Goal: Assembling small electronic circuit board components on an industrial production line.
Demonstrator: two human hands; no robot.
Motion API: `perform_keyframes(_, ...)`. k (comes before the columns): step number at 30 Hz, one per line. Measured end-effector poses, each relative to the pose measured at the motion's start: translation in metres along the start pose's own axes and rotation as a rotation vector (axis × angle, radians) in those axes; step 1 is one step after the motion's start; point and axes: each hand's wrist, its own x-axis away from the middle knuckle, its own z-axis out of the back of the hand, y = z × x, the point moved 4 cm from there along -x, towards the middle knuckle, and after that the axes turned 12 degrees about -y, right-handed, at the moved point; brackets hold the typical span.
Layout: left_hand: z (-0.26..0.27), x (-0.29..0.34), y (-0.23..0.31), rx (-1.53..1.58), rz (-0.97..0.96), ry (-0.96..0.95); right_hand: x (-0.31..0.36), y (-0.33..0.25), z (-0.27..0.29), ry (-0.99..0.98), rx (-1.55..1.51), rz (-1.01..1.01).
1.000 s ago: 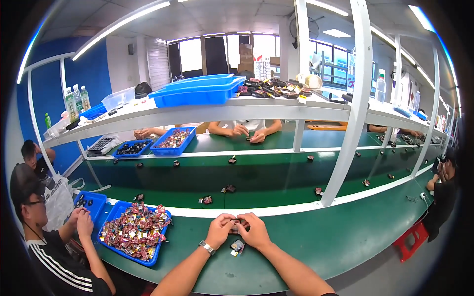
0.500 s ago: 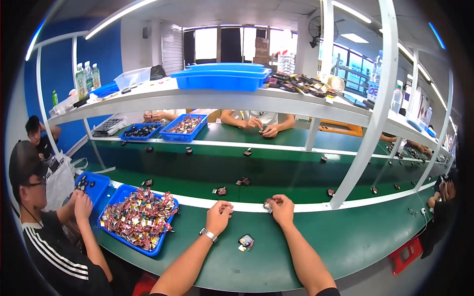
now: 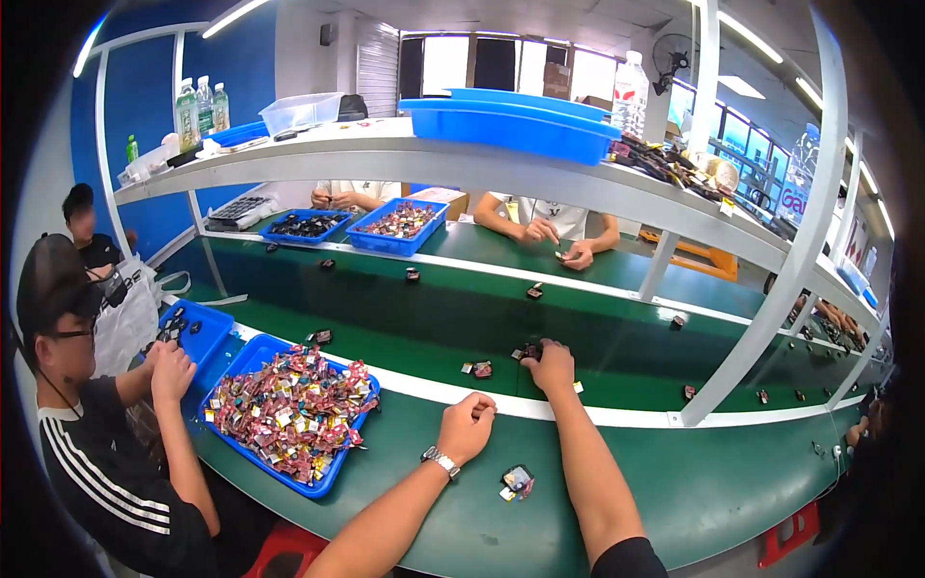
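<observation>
Reaching over the white rail, my right hand [image 3: 552, 368] has its fingers bent down on a small black electronic part [image 3: 526, 354] lying on the dark green belt. A small white-and-yellow piece [image 3: 578, 387] shows beside my right wrist at the rail. My left hand [image 3: 469, 427], with a metal watch on its wrist, hovers over the near green table, fingers curled closed; anything inside them is hidden. Between my forearms a black part with a pale label [image 3: 517, 481] lies on the table. Another dark red part [image 3: 482, 369] sits on the belt left of my right hand.
A blue tray [image 3: 332, 479] heaped with small red-wrapped parts stands left of my arm. Beside it a person in black handles parts over another blue tray [image 3: 214, 339]. A white post [image 3: 761, 318] rises at right, supporting a shelf [image 3: 385, 164]. Co-workers sit across the belt.
My right hand has moved forward from the rail onto the belt part; the piece it had at its fingertips now appears left at the rail. My left hand stays curled. The view has shifted.
</observation>
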Motion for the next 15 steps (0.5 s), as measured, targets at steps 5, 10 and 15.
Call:
perform_keyframes(5, 0.006, 0.002, -0.001, 0.011, 0.041, 0.026, 0.017, 0.000, 0.013, -0.079, -0.342, 0.129)
perform_keyframes(10, 0.012, 0.000, -0.003, 0.261, 0.093, -0.104, 0.107, -0.030, 0.068, -0.181, -0.399, 0.407)
perform_keyframes(15, -0.003, 0.009, 0.017, 0.613, 0.199, -0.580, 0.163, -0.050, 0.082, -0.264, -0.411, 0.544)
